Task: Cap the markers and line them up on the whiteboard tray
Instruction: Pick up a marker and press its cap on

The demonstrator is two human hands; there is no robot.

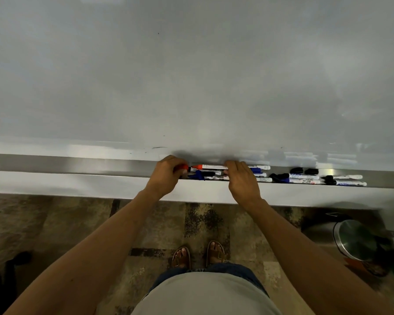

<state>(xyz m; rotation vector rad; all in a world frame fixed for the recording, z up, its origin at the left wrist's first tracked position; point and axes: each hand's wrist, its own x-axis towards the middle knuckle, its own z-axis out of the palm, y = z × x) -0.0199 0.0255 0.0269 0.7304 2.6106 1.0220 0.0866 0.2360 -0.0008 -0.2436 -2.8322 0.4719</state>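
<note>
Left hand (166, 176) curled round a red cap (184, 167), clenched on it, cap mouth facing right toward the pen. Right hand (242, 178) lay over the barrel of the red marker (210, 166), fingers curled down on it; looked like grasping it, though the fingertips were hidden behind the barrel. Judged reason: one grip steadies the pen, the other brings the cap in along the same line, so cap and tip can meet straight.

The red marker lay in the whiteboard tray (77, 168), against the back wall, between the two grips. Long axis ran left-right along the tray. Red tip end pointed left, at the left grip, just beside the cap but apart from it by a small gap; tail end stuck out right of the right grip.

Just in front of that grip: blue marker (197, 175) and more pens, roughly parallel, partly under the right hand. Well right of the right grip: loose black caps (304, 171) and further markers (304, 179), also lying lengthwise, not neatly lined up. Capping not yet done for the red one; judged early-to-mid task.

Below: floor (55, 223), metal bin (353, 241) at right.
</note>
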